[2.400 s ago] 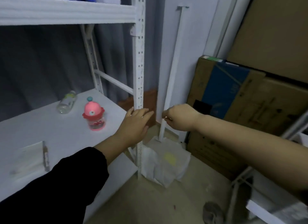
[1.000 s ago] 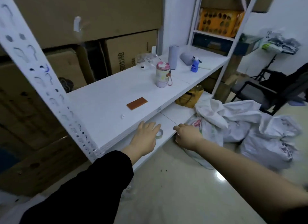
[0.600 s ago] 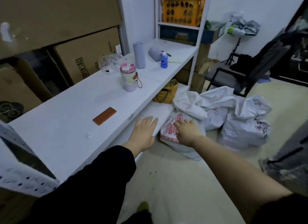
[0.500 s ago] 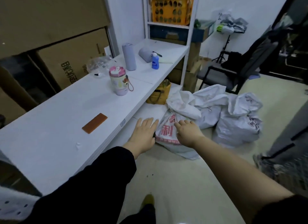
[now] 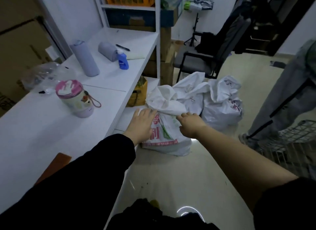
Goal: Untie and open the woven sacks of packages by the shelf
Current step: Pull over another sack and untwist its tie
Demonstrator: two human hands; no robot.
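Shelf (image 5: 106,86) at 9 o'clock. Left hand (image 5: 142,122) flat, fingers straight, w/ tips at the nearest sack (image 5: 168,127), center frame. Right hand (image 5: 190,122) reaches its bunched neck; fingers probably loose, holding nothing. Two more sacks (image 5: 220,103) at 2 o'clock.

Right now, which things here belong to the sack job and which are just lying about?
For the job:
nearest sack, under both hands
middle sack
far sack
left hand
right hand

Just lying about:
pink-lidded cup
grey flask
blue bottle
chair
wire basket
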